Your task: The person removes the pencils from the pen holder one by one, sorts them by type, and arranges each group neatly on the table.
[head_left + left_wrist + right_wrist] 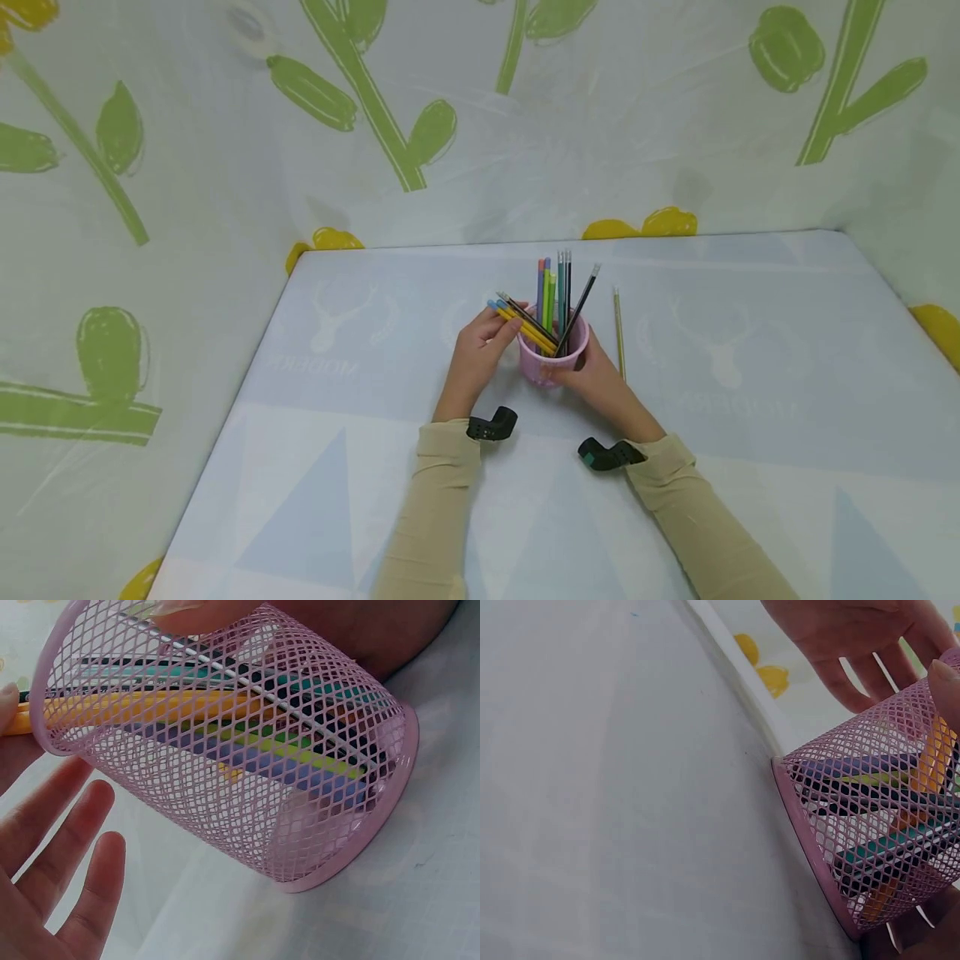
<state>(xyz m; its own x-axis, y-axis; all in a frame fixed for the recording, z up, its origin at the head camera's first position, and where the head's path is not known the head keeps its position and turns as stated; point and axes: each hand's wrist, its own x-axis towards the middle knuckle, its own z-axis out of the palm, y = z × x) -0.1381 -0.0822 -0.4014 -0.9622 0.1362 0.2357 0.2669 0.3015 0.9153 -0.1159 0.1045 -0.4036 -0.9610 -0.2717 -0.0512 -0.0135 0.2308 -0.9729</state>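
Pink mesh cup [529, 368] on tabletop [375, 467], pencils [552, 302] inside. Right hand [602, 380] grips its side, fingers curled around. Left hand [474, 352] pinches yellow pencils [534, 333] leaning out, other fingers [97, 799] spread beside cup. Loose pencil [618, 333] lies right.

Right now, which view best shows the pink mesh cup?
The left wrist view: the pink mesh cup appears large, base rim included. The head view shows it small, from above; the right wrist view crops its top end.
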